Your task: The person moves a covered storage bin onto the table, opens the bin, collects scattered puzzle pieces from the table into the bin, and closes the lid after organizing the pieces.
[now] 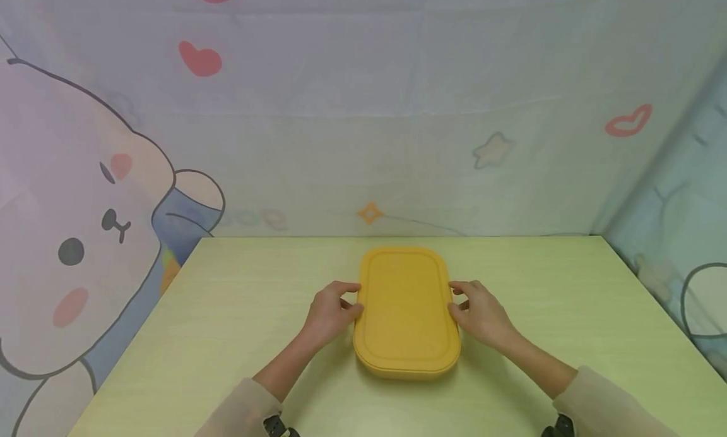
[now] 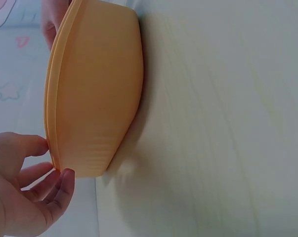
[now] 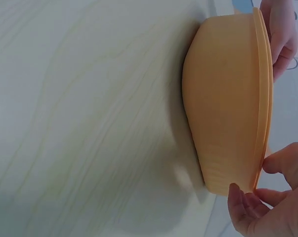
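Note:
A yellow rectangular storage box with rounded corners stands on the table, its flat lid (image 1: 406,307) on top with a raised border line. In the left wrist view the box's smooth side wall (image 2: 99,84) narrows toward the bottom. My left hand (image 1: 332,312) pinches the lid's rim on the left side, thumb on the upper edge and fingers below it. At the opposite side my right hand (image 1: 483,314) pinches the rim in the same way, as the right wrist view also shows. The lid sits on the box all round where visible; the inside is hidden.
The light wood-grain table (image 1: 255,279) extends to both sides of the box. Behind it hangs a pale cloth backdrop (image 1: 352,77) printed with hearts, a star and a bear. Another printed cloth (image 1: 687,222) hangs along the right side.

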`<control>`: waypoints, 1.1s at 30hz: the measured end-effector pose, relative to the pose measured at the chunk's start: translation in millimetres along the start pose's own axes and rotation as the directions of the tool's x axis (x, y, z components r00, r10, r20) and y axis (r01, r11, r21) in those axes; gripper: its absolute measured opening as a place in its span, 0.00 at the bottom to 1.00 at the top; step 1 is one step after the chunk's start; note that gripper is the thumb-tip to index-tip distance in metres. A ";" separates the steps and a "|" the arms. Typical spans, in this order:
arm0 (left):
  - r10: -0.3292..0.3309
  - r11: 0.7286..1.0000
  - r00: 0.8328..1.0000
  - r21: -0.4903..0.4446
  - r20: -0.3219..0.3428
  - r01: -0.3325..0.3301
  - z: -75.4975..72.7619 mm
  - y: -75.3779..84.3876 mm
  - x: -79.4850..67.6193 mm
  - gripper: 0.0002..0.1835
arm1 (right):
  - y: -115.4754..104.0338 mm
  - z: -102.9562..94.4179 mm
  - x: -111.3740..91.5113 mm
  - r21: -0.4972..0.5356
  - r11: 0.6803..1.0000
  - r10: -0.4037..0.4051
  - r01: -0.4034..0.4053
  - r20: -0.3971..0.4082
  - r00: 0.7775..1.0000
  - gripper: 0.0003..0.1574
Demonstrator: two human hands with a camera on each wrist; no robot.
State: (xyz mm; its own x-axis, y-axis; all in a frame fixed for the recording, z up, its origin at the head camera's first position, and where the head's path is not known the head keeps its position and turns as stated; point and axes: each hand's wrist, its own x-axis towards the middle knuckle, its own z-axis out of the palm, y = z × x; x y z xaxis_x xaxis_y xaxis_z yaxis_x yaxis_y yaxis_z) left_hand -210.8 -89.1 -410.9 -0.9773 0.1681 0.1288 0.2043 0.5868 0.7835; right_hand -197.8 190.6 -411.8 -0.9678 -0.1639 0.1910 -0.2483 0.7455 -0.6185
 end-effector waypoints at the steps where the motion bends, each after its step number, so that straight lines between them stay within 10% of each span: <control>1: 0.033 0.999 0.999 0.043 0.000 -0.033 -0.8 0.3 -1.1 0.19 | 0.1 -1.0 -0.8 -0.014 1.000 -0.023 0.023 0.002 1.000 0.26; 8: 0.260 0.909 0.963 0.320 0.065 -0.267 -7.3 0.2 -8.6 0.16 | 5.2 -1.0 -3.4 -0.133 0.965 -0.229 0.224 -0.018 0.973 0.23; 18: 0.339 0.804 0.914 0.436 0.223 -0.404 -18.6 1.3 -16.6 0.25 | 5.6 -6.2 -9.6 -0.129 0.926 -0.340 0.356 0.132 0.931 0.29; 33: 0.328 0.780 0.890 0.440 0.317 -0.444 -23.9 -1.0 -21.7 0.33 | 11.3 -11.1 -12.8 -0.084 0.895 -0.402 0.438 0.273 0.874 0.38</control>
State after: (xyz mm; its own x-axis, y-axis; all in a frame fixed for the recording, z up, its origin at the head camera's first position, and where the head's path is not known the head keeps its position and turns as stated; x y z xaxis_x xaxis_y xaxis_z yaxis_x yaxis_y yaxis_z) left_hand -191.2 -112.3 -400.0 -0.7848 0.5934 0.1786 0.6185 0.7318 0.2864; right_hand -187.7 208.3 -412.8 -0.7572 -0.6192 0.2079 -0.6427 0.6495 -0.4063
